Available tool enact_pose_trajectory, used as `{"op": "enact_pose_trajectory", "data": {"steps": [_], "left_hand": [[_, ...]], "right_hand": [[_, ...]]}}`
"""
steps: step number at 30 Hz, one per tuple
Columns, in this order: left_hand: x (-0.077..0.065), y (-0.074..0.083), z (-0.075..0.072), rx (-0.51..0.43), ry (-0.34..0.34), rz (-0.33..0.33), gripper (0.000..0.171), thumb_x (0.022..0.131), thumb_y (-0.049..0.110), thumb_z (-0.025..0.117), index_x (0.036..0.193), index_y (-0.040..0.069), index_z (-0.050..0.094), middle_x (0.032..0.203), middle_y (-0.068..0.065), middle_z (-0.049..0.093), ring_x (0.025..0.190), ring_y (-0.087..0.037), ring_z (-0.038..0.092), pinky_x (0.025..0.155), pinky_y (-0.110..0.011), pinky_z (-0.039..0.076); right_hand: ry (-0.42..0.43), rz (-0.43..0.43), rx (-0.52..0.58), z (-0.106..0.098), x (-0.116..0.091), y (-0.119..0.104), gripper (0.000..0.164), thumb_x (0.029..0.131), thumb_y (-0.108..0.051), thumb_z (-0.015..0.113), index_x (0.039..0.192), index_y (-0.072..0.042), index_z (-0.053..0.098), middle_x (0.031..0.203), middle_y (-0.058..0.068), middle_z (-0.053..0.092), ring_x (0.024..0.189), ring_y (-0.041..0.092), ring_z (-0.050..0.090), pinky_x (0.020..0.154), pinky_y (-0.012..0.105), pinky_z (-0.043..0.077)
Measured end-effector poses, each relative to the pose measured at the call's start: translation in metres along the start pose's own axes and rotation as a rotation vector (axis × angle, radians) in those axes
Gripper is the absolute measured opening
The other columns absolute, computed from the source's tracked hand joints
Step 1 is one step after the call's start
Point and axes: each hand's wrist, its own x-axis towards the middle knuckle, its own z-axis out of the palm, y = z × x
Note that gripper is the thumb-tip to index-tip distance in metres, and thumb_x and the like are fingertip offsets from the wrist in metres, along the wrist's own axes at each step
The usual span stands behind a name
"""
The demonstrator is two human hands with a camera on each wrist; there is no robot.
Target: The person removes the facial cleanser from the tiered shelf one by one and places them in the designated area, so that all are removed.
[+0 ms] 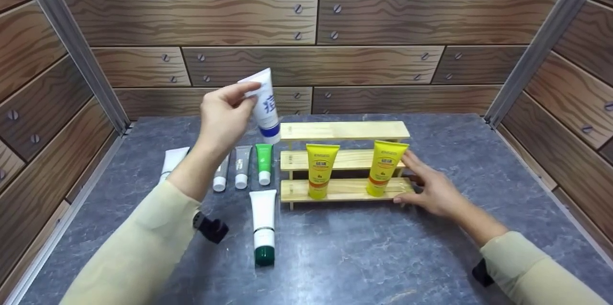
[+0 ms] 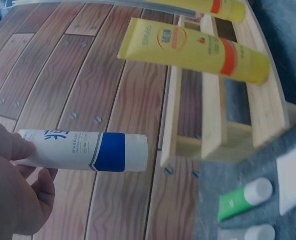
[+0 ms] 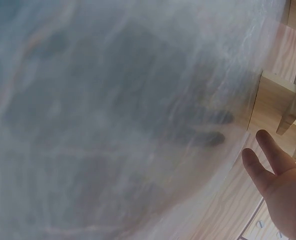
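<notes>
pinching blue-banded tube (image 1: 266, 112) near its flat end, between thumb and fingers of left hand (image 1: 221, 118). held up in mid-air, cap-end down, slightly tilted, by left end of wooden rack (image 1: 345, 130). clear of the wood in left wrist view. white body, blue characters, blue band, pale cap.

with right hand (image 1: 435, 192) spread at right end of wooden rack, thumb at front corner of lowest shelf, forefinger up by middle shelf. looks like touching there; cannot tell exact contact. in right wrist view, two fingers straight and apart, just beside the wood.

standing cap-down on lowest shelf of three: left yellow tube (image 1: 322, 171) and right yellow tube (image 1: 387, 168), well apart, orange band low on each. right one close to right hand.

lying on gray marbled tabletop (image 1: 364, 257), left of wooden rack, in rough row, caps toward viewer: green tube (image 1: 264, 161) nearest, then gray tube (image 1: 243, 163), then second gray tube (image 1: 221, 175), then far-left tube (image 1: 174, 157), white. last two partly hidden by left arm.

lying alone nearer viewer: green-capped tube (image 1: 264, 228), white body, dark green cap toward viewer.

at back: plank-patterned wall (image 1: 239, 17). on arms: pale left sleeve (image 1: 139, 242), pale right sleeve (image 1: 531, 266).
</notes>
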Motion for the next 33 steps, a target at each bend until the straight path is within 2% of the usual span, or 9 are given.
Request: {"op": "enact_pose_trajectory", "data": {"steps": [5,9,12,16,22,29,33], "left_hand": [[-0.005,-0.011,-0.011,0.001,0.032,-0.003,0.027,0.096,-0.008,0.068,0.119,0.001,0.079,0.120,-0.017,0.076,0.096,-0.016,0.069,0.083,-0.022,0.056],[-0.009,-0.019,-0.018,0.005,0.051,-0.009,0.026,0.096,-0.007,0.068,0.117,0.001,0.080,0.108,-0.017,0.078,0.080,-0.009,0.062,0.070,-0.018,0.051],[-0.013,-0.023,-0.023,0.006,0.048,-0.016,0.025,0.096,-0.007,0.068,0.116,0.001,0.081,0.102,-0.016,0.078,0.074,-0.005,0.059,0.065,-0.017,0.048],[-0.020,-0.028,-0.028,0.000,0.033,-0.034,0.025,0.096,-0.007,0.068,0.116,0.000,0.080,0.098,-0.014,0.077,0.075,-0.005,0.060,0.064,-0.016,0.049],[-0.029,-0.032,-0.035,0.023,0.024,-0.053,0.024,0.096,-0.005,0.070,0.116,0.001,0.081,0.081,-0.005,0.069,0.068,-0.004,0.054,0.059,-0.016,0.047],[-0.039,-0.039,-0.046,0.040,0.007,-0.104,0.024,0.098,-0.002,0.069,0.119,0.001,0.080,0.093,-0.009,0.076,0.081,-0.007,0.062,0.070,-0.018,0.052],[-0.045,-0.044,-0.054,0.074,0.001,-0.131,0.024,0.099,0.001,0.070,0.121,0.001,0.079,0.090,-0.006,0.074,0.081,-0.009,0.060,0.063,-0.018,0.048]], "right_hand": [[0.019,-0.027,-0.011,0.000,-0.001,-0.001,0.114,0.081,-0.052,0.089,0.169,-0.013,0.027,0.175,0.013,0.017,0.153,0.051,0.028,0.119,0.071,0.022],[0.008,-0.013,-0.006,0.001,0.000,0.000,0.117,0.080,-0.054,0.088,0.169,-0.015,0.025,0.175,0.011,0.015,0.153,0.050,0.027,0.119,0.071,0.021],[0.007,-0.013,-0.003,0.001,0.000,0.000,0.117,0.079,-0.055,0.088,0.169,-0.015,0.025,0.175,0.011,0.015,0.153,0.050,0.027,0.119,0.071,0.021],[0.008,-0.016,0.003,0.001,0.000,0.001,0.117,0.079,-0.054,0.089,0.169,-0.015,0.025,0.175,0.011,0.015,0.153,0.050,0.027,0.119,0.071,0.021],[0.006,-0.010,0.012,0.001,-0.001,0.001,0.117,0.079,-0.053,0.089,0.169,-0.015,0.025,0.175,0.010,0.014,0.154,0.050,0.025,0.120,0.071,0.020],[0.014,-0.011,0.001,0.002,-0.001,0.000,0.116,0.080,-0.052,0.089,0.169,-0.013,0.026,0.175,0.011,0.015,0.153,0.051,0.027,0.119,0.071,0.021],[0.016,-0.016,-0.008,0.001,-0.001,0.000,0.114,0.081,-0.051,0.089,0.169,-0.012,0.027,0.175,0.012,0.016,0.152,0.051,0.028,0.119,0.071,0.022]]}}
